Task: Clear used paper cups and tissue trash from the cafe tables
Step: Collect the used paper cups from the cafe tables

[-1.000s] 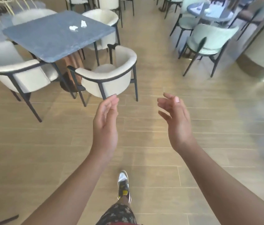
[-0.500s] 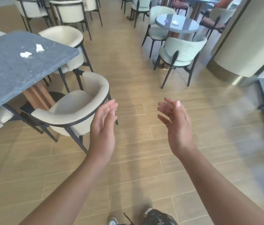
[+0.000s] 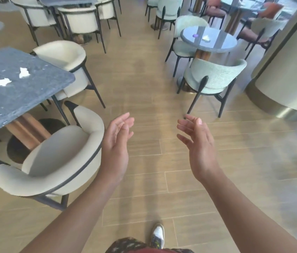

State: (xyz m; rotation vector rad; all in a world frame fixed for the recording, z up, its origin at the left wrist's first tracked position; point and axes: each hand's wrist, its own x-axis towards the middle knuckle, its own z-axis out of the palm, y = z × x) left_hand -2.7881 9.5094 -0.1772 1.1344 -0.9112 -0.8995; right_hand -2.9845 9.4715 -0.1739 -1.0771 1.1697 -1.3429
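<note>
My left hand (image 3: 115, 143) and right hand (image 3: 198, 147) stay empty, fingers loosely spread; round table (image 3: 220, 46) beyond them looms nearer.

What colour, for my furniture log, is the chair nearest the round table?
The chair is pale mint green, with dark legs; head view.

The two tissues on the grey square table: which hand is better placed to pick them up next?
Probably the left hand: open, empty, and on the side of the square table where the tissues lie. The right hand is farther away.
</note>
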